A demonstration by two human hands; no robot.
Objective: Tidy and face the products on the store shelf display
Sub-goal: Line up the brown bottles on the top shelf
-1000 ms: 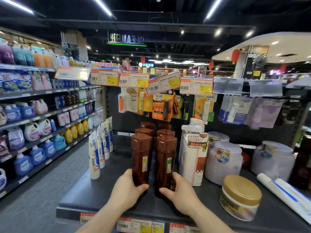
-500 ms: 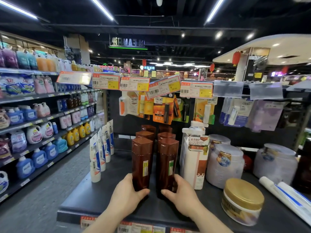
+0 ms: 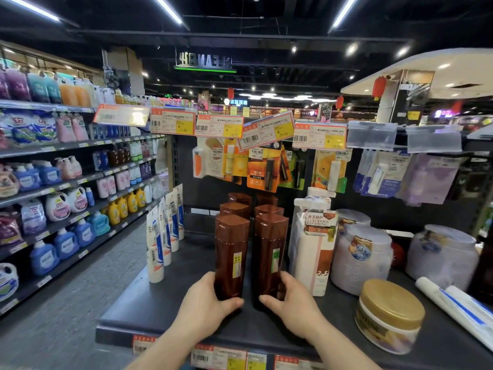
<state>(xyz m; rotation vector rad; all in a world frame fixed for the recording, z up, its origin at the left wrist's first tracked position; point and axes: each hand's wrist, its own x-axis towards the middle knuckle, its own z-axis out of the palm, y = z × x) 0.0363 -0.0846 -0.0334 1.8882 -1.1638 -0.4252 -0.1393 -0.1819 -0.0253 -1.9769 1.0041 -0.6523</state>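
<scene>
A: Hands?

B: Left hand (image 3: 205,305) wraps the base of the left brown bottle (image 3: 230,259), thumb across the front, fingers curled round the far side and hidden. Right hand (image 3: 292,303) does the same on the right brown bottle (image 3: 269,256); thumb shows, the rest is behind the bottle.

A: Where are the bottles?

B: Upright, side by side with a narrow gap, near the front edge of the dark shelf (image 3: 149,313), about mid-width. Their bottoms are covered by the hands, so I cannot tell if they sit on the shelf or are lifted. More brown bottles (image 3: 234,209) line up behind in two rows; the rear ones show caps only.

A: Labels?

B: Small stickers on each front bottle, text too small to read.

A: Neighbours?

B: White tubes (image 3: 162,236) standing toward the left edge. White pump pack (image 3: 312,252) just right of the right bottle. Pale jars (image 3: 360,257) behind it, one partly blocked. Gold-lid jar (image 3: 389,313) near the front right. A white-and-blue tube (image 3: 458,308) is cut off at the frame's right side. Price tags (image 3: 218,357) on the front edge are cropped at the bottom.
</scene>
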